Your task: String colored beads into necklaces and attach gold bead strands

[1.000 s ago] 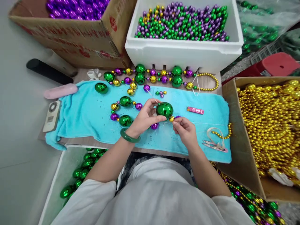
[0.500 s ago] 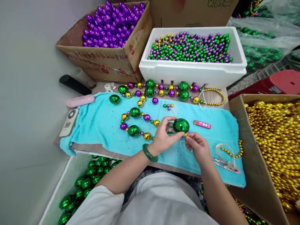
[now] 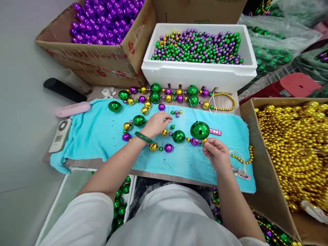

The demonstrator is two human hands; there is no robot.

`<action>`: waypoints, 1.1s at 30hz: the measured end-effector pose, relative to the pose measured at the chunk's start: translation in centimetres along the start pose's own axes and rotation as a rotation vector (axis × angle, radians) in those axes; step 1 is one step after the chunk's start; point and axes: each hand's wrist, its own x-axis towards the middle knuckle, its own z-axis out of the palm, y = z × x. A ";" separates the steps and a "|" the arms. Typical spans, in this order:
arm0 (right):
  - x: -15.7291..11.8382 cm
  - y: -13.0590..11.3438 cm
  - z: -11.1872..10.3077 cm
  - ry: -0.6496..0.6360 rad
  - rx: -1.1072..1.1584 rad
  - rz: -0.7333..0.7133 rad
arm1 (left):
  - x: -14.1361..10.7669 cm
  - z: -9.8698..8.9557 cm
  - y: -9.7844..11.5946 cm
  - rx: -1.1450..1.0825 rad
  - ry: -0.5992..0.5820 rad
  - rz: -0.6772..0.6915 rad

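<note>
My right hand pinches a strand of beads at a small gold bead, just under a large shiny green bead. A thin needle sticks up from the top of that green bead. From the pinch, the strand runs left through a purple bead and another green bead, looping across the turquoise towel. My left hand, a green bangle at its wrist, hovers empty over the loop with fingers loosely apart. Near its fingertips lie several small loose beads and one small green bead.
Behind the towel lies a finished-looking bead strand, before a white foam box of small beads. Cardboard boxes hold purple beads and gold beads. Scissors, a pink case and a loose green bead lie around.
My left hand has let go of the large green bead and moved left toward the small loose beads. The right hand still pinches the strand; the green bead stays on the needle.
</note>
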 end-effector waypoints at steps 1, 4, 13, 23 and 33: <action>0.0 -0.1 0.0 0.007 0.001 -0.007 | 0.4 0.5 -0.5 0.049 -0.043 -0.018; 0.0 0.0 0.0 0.020 0.004 -0.031 | 1.4 2.1 -1.6 0.165 -0.066 -0.002; 0.0 0.6 -0.5 0.005 -0.005 -0.035 | 4.0 4.6 -1.6 0.370 -0.063 0.048; 0.0 1.2 -0.9 0.039 0.016 0.010 | 3.7 4.1 0.0 -0.073 -0.052 -0.108; -0.1 1.1 -0.3 0.033 -0.016 0.089 | -0.1 0.7 1.7 -1.015 -0.145 -0.329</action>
